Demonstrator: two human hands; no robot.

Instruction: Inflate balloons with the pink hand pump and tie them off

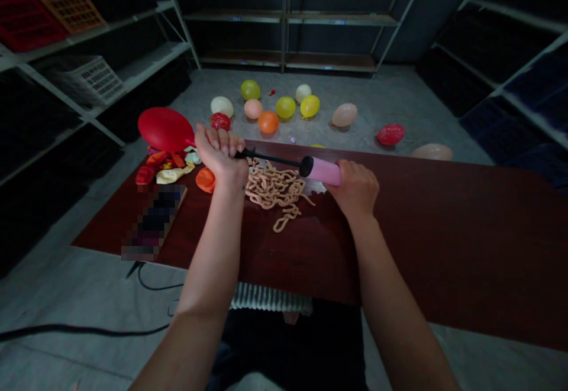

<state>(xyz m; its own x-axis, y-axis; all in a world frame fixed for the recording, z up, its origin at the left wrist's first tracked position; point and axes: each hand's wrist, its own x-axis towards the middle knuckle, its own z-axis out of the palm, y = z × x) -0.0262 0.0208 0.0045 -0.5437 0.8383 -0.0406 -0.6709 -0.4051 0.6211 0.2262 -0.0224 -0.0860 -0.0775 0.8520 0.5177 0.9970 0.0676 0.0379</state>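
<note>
A partly inflated red balloon (165,129) sticks out to the left of my left hand (222,151). My left fingers are closed around its neck and the black end of a hand balloon pump. The pump's pink barrel (326,172) is wrapped by my right hand (356,193), and its black rod (277,159) spans the gap between both hands. Under the rod lies a heap of beige, rope-like loops (275,187) on the dark red-brown table (293,255). Limp balloons, among them an orange one (205,180) and a cream one (174,174), rest near my left hand. My fingers hide the balloon's mouth.
A blurred, flat rectangular object (156,222) lies at the table's left. Several inflated balloons, including an orange one (268,122) and a yellow one (309,106), are on the floor beyond. Metal shelves (284,24) stand behind. A black cable (84,333) runs along the floor at left.
</note>
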